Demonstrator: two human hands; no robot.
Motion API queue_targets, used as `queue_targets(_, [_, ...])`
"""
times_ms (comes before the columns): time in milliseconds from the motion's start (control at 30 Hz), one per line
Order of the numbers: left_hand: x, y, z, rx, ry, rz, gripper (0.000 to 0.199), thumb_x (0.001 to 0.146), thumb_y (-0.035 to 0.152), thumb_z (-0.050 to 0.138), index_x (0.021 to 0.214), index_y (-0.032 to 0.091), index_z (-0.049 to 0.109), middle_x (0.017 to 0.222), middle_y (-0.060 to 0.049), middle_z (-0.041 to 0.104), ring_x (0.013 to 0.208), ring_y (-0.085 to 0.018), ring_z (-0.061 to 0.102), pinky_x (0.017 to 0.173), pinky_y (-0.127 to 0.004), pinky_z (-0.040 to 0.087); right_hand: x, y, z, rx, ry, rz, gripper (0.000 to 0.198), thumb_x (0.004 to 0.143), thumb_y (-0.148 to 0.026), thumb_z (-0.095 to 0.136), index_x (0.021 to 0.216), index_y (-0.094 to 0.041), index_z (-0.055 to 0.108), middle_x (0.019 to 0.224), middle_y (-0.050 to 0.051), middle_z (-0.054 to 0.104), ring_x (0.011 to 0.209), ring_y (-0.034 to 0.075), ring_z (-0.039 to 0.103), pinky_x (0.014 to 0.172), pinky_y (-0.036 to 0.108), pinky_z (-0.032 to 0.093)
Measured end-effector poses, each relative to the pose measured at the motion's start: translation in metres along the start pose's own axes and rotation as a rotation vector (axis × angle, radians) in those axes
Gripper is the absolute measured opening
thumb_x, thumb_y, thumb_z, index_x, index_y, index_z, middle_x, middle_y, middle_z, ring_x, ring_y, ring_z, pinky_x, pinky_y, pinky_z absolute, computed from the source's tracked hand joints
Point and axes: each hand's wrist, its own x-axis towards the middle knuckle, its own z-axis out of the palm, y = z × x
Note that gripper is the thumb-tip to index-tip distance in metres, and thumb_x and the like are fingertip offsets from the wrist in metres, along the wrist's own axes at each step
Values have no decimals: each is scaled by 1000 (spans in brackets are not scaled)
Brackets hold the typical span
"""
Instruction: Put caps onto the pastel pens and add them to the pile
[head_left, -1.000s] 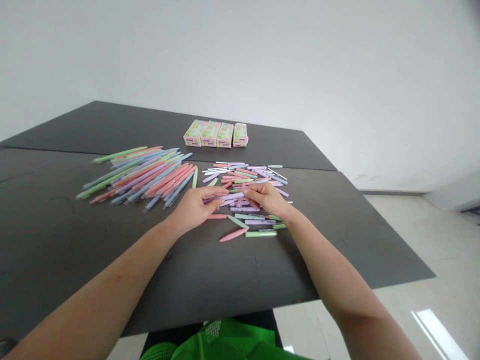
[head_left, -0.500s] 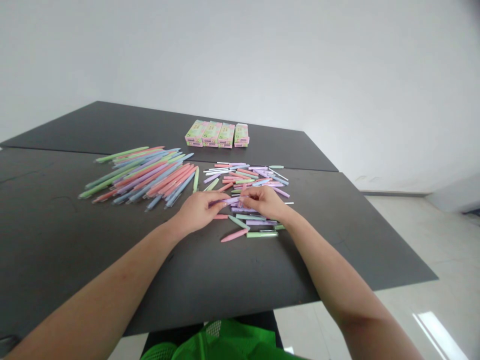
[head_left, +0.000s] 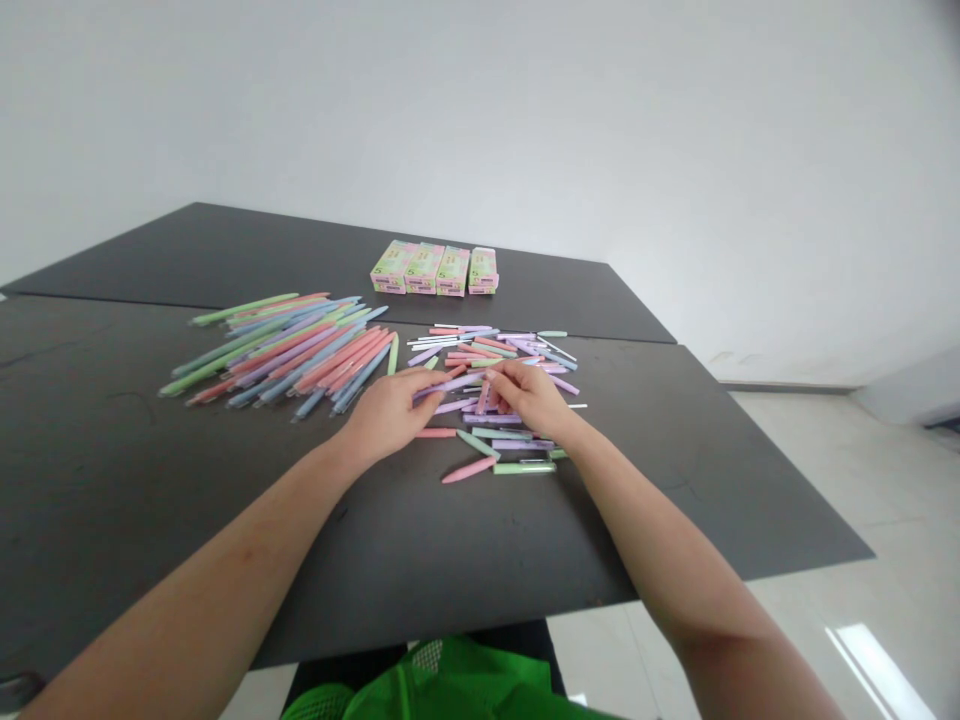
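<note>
a pile of pens [head_left: 292, 352] lies at left. near it, my left hand [head_left: 386, 412] pinches one end of a purple barrel [head_left: 456, 384] over loose pen parts [head_left: 491, 419]; four boxes [head_left: 421, 268] sit far behind. rightmost, my right hand's [head_left: 534, 400] fingertips grip the other end.

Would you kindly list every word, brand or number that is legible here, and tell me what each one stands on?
"5": on the leftmost box
"5": on the second box from the left
"5": on the third box from the left
"5": on the rightmost box
Other print on the boxes: too small and blurred to read.
Pens: no lettering can be made out.
</note>
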Motion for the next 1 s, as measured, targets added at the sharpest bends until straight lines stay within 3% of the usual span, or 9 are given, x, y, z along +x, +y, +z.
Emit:
queue_targets(133, [6, -14, -13, 174, 179, -163, 37, 87, 24, 46, 118, 19, 67, 123, -8, 67, 115, -26, 61, 100, -38, 46, 4, 9, -3, -46, 98, 24, 36, 94, -46, 43, 92, -17, 63, 64, 1, 64, 52, 11, 55, 53, 23, 42])
queue_targets(233, [8, -25, -25, 288, 252, -152, 40, 89, 20, 42, 123, 17, 63, 130, -10, 62, 124, -25, 54, 109, -37, 39, 4, 13, -4, -93, 101, 23, 36, 94, -46, 43, 91, -17, 64, 65, 1, 64, 51, 12, 54, 52, 23, 41])
queue_targets(367, [8, -39, -38, 410, 336, -216, 44, 88, 16, 40, 128, 12, 57, 128, -15, 60, 123, -29, 53, 106, -42, 40, 4, 14, -4, -116, 107, 7, 36, 94, -44, 43, 87, -17, 64, 65, 2, 64, 53, 12, 55, 53, 24, 41])
queue_targets(500, [8, -44, -41, 432, 386, -195, 45, 87, 14, 39, 129, 11, 55, 130, -16, 57, 125, -30, 50, 108, -43, 38, 5, 15, -6, -94, 134, 17, 34, 93, -42, 43, 84, -16, 63, 64, 2, 65, 51, 12, 55, 52, 23, 42])
queue_targets(733, [7, -27, -21, 356, 279, -6, 41, 88, 13, 35, 118, 12, 63, 126, -14, 62, 123, -24, 53, 109, -37, 38, 9, 16, -19, -13, 304, 72, 33, 89, -43, 47, 81, -17, 63, 62, 1, 63, 50, 12, 56, 51, 23, 44])
queue_targets(1000, [2, -21, -6, 384, 0, -37, 45, 88, 13, 36, 127, 17, 58, 111, -9, 71, 104, -25, 65, 91, -37, 48, 13, 25, -48, 126, 529, 169, 34, 83, -46, 49, 80, -15, 64, 60, 3, 63, 47, 11, 51, 47, 22, 41])
